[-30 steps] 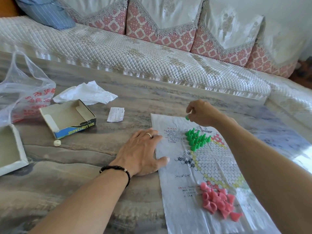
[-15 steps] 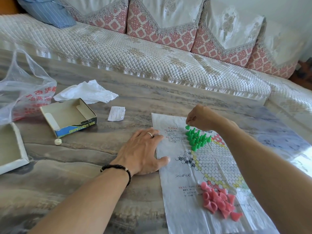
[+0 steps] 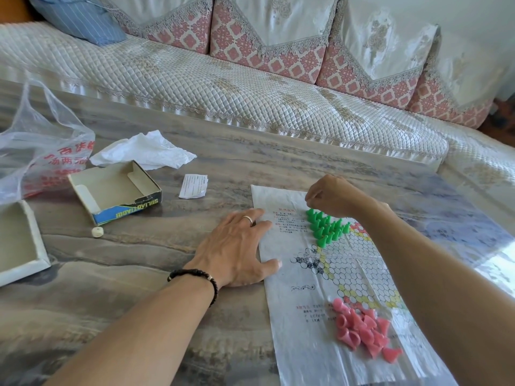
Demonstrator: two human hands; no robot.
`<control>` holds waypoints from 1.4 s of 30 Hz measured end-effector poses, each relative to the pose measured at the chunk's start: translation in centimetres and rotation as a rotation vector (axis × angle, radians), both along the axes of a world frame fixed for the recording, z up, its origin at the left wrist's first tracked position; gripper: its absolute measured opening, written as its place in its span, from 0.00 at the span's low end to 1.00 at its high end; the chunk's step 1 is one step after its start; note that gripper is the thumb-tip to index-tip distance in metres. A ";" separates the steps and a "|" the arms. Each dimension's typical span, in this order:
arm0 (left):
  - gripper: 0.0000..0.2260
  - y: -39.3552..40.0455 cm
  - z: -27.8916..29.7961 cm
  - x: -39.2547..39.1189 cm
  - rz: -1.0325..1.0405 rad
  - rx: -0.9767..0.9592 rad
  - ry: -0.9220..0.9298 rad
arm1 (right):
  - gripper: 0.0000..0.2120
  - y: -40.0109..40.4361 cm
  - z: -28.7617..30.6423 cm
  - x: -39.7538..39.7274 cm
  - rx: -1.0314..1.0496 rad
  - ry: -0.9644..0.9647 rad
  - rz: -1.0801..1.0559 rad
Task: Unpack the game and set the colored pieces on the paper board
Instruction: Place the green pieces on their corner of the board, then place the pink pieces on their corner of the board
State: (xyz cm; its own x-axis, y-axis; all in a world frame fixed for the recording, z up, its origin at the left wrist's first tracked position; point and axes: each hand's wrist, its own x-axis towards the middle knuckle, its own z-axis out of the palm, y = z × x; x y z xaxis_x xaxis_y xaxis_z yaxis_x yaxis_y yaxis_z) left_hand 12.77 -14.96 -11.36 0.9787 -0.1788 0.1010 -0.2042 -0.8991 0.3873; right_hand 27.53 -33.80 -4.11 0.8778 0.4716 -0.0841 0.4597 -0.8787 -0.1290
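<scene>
The paper board [image 3: 303, 277] lies flat on the table, printed with a hexagon grid. Several green pieces [image 3: 326, 227] stand in a triangle at its far corner. My right hand [image 3: 331, 195] hovers over them with curled fingers, pinching the top of the farthest green piece [image 3: 310, 212], which stands on the board. My left hand [image 3: 237, 246] rests flat, fingers spread, pressing the board's left edge; it wears a ring and a black bead bracelet. A loose heap of pink pieces [image 3: 362, 330] lies on the near part of the board.
An opened game box [image 3: 114, 190] sits left of the board, with a small white disc [image 3: 97, 232] in front and a box lid [image 3: 19, 246] at the far left. A plastic bag [image 3: 41, 146], a crumpled tissue [image 3: 145, 151] and a paper slip [image 3: 194, 186] lie beyond. A sofa [image 3: 250, 87] runs behind the table.
My right hand came down from above the board and set the green piece it carried at the far tip of the green triangle. My left hand stayed put.
</scene>
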 end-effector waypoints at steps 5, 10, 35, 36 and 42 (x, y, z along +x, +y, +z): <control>0.35 -0.1 0.2 -0.1 0.002 -0.004 0.028 | 0.14 -0.3 0.5 -1.4 0.034 -0.059 -0.009; 0.34 -0.1 0.4 -0.3 -0.029 0.040 0.053 | 0.15 -1.4 0.5 -3.5 0.115 -0.086 -0.033; 0.42 -3.8 -0.5 -8.3 -0.034 0.073 -0.039 | 0.04 -7.9 -2.0 -17.3 0.332 0.063 -0.120; 0.42 -3.8 -0.5 -8.3 -0.030 0.067 -0.048 | 0.05 -7.9 -2.2 -17.3 0.307 0.074 -0.120; 0.41 -3.8 -0.4 -8.3 -0.030 0.082 -0.072 | 0.06 -7.5 -2.6 -16.8 0.255 0.118 -0.156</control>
